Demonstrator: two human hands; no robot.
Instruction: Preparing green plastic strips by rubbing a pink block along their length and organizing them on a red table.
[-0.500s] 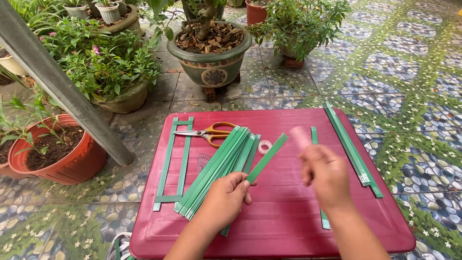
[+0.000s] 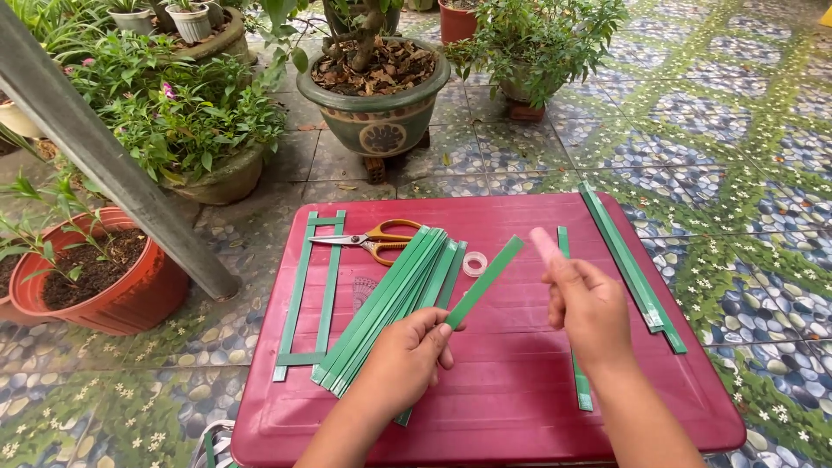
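Green strip (image 2: 487, 279) pinched by your left hand (image 2: 407, 355) fingers above red table (image 2: 520, 407); your right hand (image 2: 589, 308) fingers closed around pink stick (image 2: 546, 244); strip pile (image 2: 390, 299) beside.

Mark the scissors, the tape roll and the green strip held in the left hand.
scissors (image 2: 381, 239): head view, on the orange handles.
tape roll (image 2: 474, 263): head view, on the clear ring.
green strip (image 2: 487, 279): head view, mid-length, above the left hand (image 2: 406, 357).
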